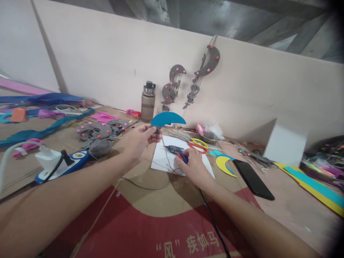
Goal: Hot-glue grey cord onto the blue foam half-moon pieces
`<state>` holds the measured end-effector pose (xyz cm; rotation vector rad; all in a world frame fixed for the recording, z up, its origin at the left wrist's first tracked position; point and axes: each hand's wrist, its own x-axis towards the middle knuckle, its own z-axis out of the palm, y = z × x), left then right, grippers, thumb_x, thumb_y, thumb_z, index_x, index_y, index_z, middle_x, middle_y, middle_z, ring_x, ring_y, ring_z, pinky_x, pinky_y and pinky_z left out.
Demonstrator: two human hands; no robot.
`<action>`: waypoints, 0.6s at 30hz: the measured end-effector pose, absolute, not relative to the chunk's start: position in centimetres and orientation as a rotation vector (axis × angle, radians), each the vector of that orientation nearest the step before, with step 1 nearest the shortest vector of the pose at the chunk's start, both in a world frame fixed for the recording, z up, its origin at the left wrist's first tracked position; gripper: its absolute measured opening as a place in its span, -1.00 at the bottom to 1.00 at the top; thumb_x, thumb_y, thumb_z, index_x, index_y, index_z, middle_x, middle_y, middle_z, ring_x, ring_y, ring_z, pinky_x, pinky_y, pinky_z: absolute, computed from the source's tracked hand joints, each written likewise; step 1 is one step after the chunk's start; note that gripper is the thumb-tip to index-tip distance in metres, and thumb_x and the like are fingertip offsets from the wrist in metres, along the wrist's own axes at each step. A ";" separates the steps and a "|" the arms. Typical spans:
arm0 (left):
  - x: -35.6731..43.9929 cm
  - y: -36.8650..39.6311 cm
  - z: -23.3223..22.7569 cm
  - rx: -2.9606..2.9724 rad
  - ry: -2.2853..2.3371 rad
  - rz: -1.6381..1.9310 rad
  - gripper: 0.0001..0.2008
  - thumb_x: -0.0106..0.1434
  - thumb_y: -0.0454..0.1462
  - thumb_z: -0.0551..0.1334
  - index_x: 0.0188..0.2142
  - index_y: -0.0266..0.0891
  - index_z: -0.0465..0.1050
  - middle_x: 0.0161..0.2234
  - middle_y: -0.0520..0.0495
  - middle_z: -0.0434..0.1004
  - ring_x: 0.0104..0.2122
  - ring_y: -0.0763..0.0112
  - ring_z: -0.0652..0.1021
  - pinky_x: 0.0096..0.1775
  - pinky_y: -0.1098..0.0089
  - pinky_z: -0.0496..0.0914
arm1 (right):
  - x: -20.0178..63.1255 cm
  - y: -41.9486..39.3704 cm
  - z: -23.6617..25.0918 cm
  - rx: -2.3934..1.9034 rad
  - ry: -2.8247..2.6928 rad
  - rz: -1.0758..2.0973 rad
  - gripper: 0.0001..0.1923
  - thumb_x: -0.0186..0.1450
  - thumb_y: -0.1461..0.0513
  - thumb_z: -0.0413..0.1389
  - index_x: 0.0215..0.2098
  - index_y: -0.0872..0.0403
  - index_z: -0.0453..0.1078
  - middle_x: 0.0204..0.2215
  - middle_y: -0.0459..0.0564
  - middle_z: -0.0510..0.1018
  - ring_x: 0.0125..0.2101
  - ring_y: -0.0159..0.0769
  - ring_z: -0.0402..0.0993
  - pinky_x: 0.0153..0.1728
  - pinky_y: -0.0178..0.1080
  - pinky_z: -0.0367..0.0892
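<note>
My left hand (139, 140) holds up a blue crescent-shaped foam piece (168, 118) by its lower edge, with a grey yarn strand hanging from it. My right hand (194, 167) rests on a white sheet (163, 159) and grips a blue glue gun (177, 152), whose nozzle points left toward the strand. The gun's black cord (212, 218) runs back along my right forearm. The crescent is above and left of the gun, not touching it.
Scissors with yellow and red handles (198, 145), a yellow and blue crescent (225, 163) and a black phone (253, 179) lie to the right. A bottle (148, 102), grey felt pieces (96, 130), a yarn ball (100, 147) and a power strip (61, 163) sit left. Grey mobiles (199, 77) hang on the wall.
</note>
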<state>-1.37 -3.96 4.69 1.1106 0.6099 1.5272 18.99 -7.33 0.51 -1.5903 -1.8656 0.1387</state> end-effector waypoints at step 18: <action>-1.0 -3.8 3.6 1.180 0.747 1.421 -0.78 0.11 -0.18 0.25 -0.37 -0.34 0.39 -0.40 -0.07 0.51 -0.52 0.54 0.49 -0.42 0.48 0.35 | 20.2 -5.4 1.1 -1.490 -1.274 0.644 -0.78 -0.07 0.24 0.12 -0.40 0.09 0.31 -0.66 -0.15 0.39 -0.68 -0.40 0.22 -0.64 -0.32 0.07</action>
